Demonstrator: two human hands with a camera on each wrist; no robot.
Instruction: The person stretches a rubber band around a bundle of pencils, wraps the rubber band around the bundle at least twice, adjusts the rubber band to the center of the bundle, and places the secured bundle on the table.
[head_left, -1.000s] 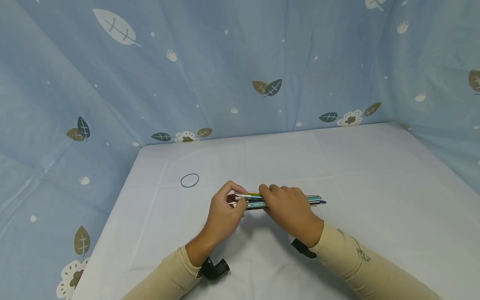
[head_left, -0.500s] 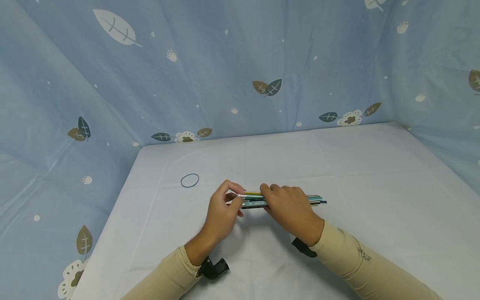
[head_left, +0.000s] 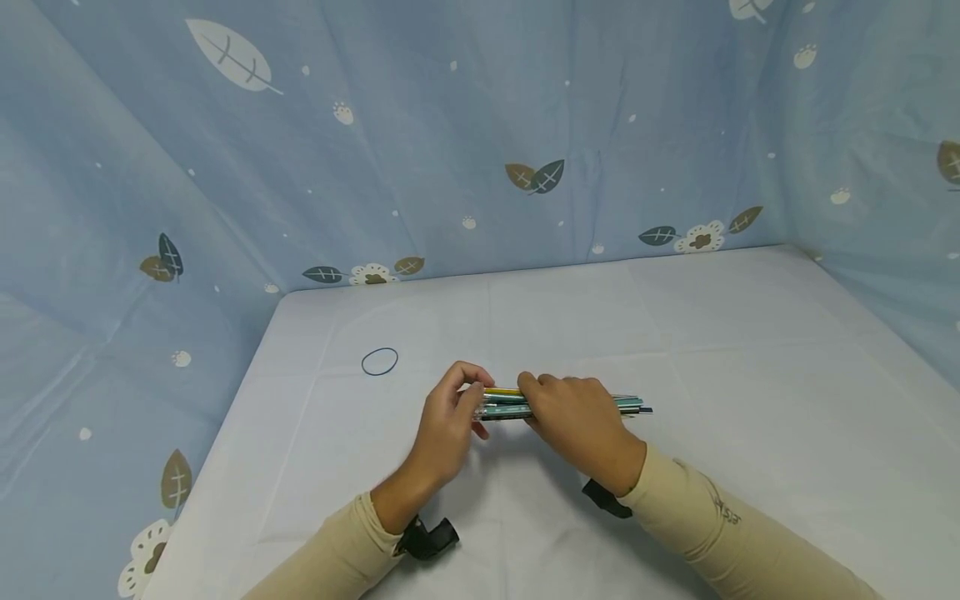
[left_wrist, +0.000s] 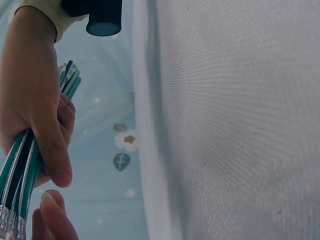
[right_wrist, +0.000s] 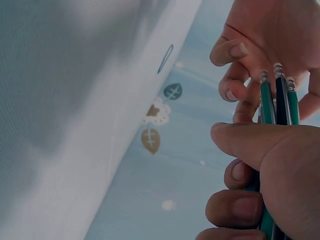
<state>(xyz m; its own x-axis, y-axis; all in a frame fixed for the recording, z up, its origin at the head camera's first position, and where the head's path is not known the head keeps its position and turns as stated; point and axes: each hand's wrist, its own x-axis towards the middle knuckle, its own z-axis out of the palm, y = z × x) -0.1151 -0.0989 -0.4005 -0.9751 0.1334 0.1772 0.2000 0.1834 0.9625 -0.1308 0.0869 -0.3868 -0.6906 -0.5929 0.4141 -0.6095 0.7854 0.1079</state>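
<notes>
My right hand grips a bundle of pencils round its middle, holding it sideways above the white table. Most of the pencils are green, with a yellow one at the far side and dark ones among them. In the right wrist view, white erasers in metal ferrules cap the pencils at the left-hand end. My left hand is cupped at those eraser ends, palm towards them and fingers loosely bent; its thumb overlaps the ends in the head view. The right palm and fingers hide the middle of the bundle.
A thin blue ring-shaped outline is on the white tablecloth, left of and beyond the hands. Blue patterned curtains stand behind the table and along its sides. A black wrist camera sits under the left sleeve.
The left thumb and fingers have gone from pinching about the eraser ends to cupping them with the palm. The eraser ends now sit more evenly. The right hand has hardly moved.
</notes>
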